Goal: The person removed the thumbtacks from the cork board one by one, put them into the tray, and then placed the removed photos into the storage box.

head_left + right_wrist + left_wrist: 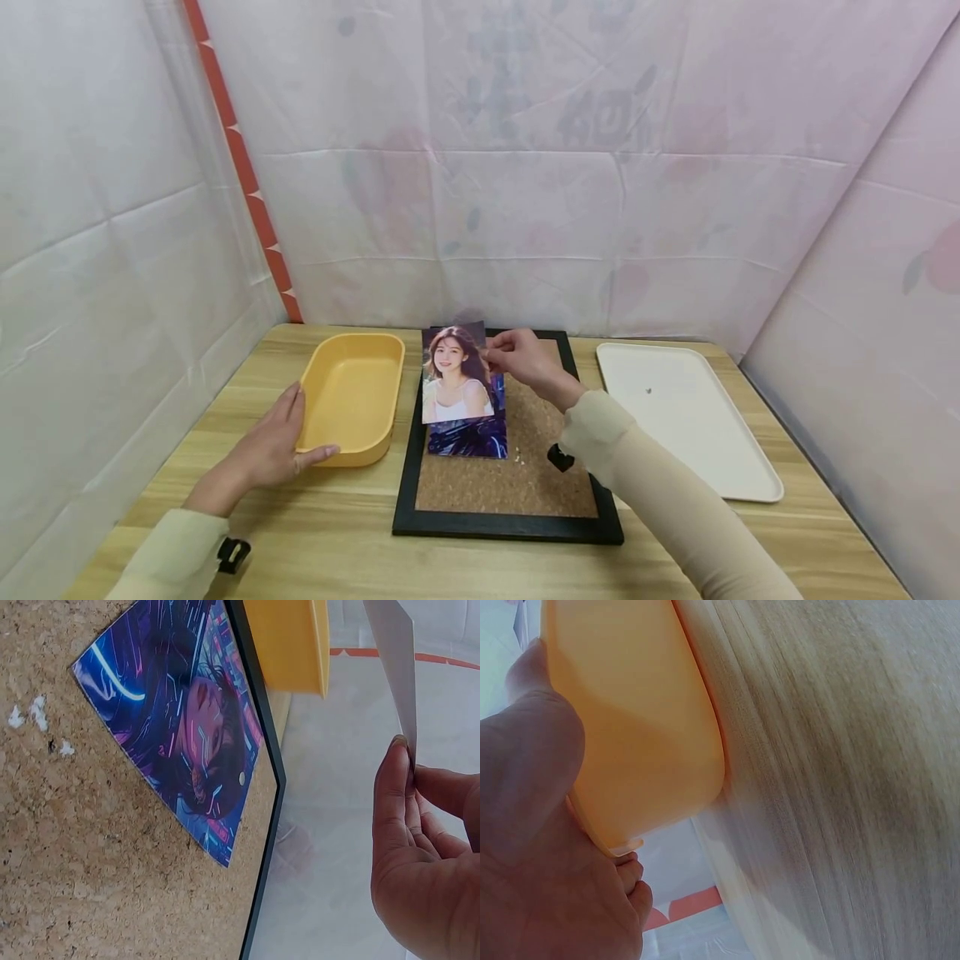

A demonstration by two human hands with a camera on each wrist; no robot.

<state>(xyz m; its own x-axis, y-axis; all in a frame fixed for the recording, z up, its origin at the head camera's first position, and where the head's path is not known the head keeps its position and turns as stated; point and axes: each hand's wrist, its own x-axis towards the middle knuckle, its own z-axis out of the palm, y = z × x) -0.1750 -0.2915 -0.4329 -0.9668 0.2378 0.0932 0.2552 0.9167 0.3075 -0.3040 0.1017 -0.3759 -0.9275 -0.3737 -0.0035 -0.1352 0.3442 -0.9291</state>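
My left hand holds the near left corner of a yellow plastic tray; the thumb lies at the near rim and the fingers along the left side. Between thumb and fingertips, my right hand pinches the right edge of a photo print of a person in a white top. The print is raised above a cork board with a black frame. Partly beneath it in the head view, a dark blue and purple picture lies on the cork, with a small round pin near one end.
A white tray stands right of the board, with a tiny dark speck on it. Small white bits lie on the cork. The wooden table is bordered by cloth-covered walls at the back and sides.
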